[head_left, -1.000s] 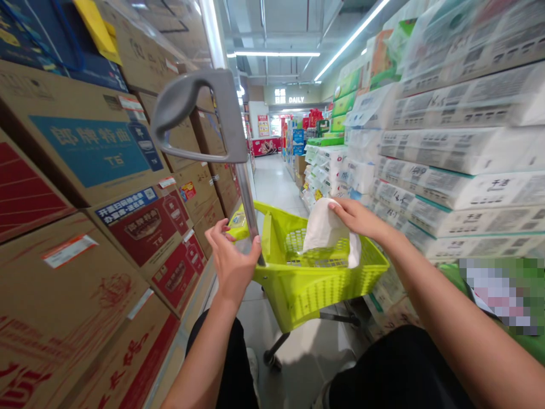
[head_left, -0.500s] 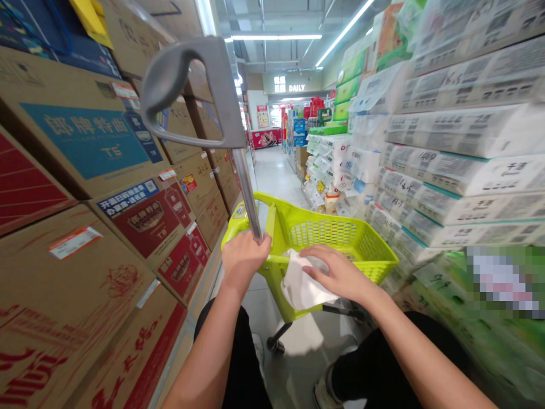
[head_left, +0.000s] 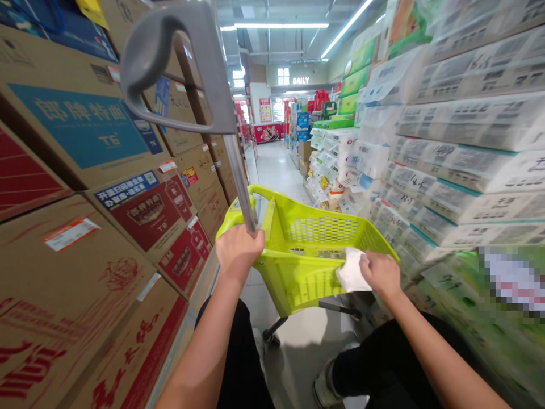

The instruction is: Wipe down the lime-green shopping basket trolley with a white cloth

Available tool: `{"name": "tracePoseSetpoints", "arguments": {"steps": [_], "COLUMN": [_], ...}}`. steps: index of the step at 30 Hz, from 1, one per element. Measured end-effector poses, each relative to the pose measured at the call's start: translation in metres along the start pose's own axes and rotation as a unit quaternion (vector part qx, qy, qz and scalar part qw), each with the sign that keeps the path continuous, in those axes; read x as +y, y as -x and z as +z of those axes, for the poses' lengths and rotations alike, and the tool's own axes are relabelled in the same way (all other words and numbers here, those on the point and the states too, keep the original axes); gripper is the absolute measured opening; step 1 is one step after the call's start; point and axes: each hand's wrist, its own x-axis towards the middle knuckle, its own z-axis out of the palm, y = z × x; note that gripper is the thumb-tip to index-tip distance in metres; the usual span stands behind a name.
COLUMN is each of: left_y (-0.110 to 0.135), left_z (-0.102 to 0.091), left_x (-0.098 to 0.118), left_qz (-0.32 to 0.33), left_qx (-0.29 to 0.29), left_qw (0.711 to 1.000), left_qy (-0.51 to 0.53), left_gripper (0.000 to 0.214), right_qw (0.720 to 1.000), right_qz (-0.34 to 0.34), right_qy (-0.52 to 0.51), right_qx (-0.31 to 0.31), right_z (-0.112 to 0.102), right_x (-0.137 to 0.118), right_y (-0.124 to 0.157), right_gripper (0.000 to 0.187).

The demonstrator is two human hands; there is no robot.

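Note:
A lime-green wheeled shopping basket (head_left: 298,278) stands in the aisle in front of me. My left hand (head_left: 238,250) is closed around the metal pole (head_left: 238,182) of its grey pull handle (head_left: 170,62). My right hand (head_left: 381,272) is closed on a white cloth (head_left: 351,271) and presses it against the near right rim of the basket. My legs in dark trousers show below.
Stacked cardboard boxes (head_left: 85,216) line the left side. Packs of tissue paper (head_left: 460,147) are piled high on the right. The narrow aisle floor (head_left: 276,170) runs ahead to a far display under a "DAILY" sign (head_left: 298,80).
My right hand has carried the cloth from inside the basket, across the near edge, to the right rim. The handle has tilted closer to me. My left hand has closed on the pole.

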Motion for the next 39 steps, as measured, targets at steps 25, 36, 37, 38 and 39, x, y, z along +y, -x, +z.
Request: {"name": "tracePoseSetpoints", "arguments": {"steps": [25,36,37,38,39], "left_y": [-0.027,-0.028,-0.029,-0.030,-0.030], "left_z": [0.018,0.025,0.024,0.024,0.024], "left_x": [0.008,0.033,0.030,0.027,0.024], "left_qz": [-0.001,0.010,0.012,0.012,0.010], "left_qx": [0.042,0.032,0.031,0.028,0.026], "left_qw": [0.999,0.999,0.999,1.000,1.000], "left_qy": [-0.008,0.002,-0.002,-0.006,-0.009], "left_gripper": [0.042,0.040,0.040,0.039,0.039], "right_qw": [0.996,0.981,0.985,0.989,0.993], "right_qz": [0.074,-0.096,-0.080,-0.068,-0.058], "right_qy": [-0.047,-0.145,-0.119,-0.093,-0.068], "right_qx": [-0.004,0.089,0.093,0.092,0.083], "right_z": [0.017,0.008,0.018,0.027,0.036], "right_x": [-0.061,-0.152,-0.121,-0.088,-0.056], "right_y": [-0.042,-0.047,-0.044,-0.042,-0.041], "right_gripper": [0.043,0.035,0.035,0.035,0.036]}}
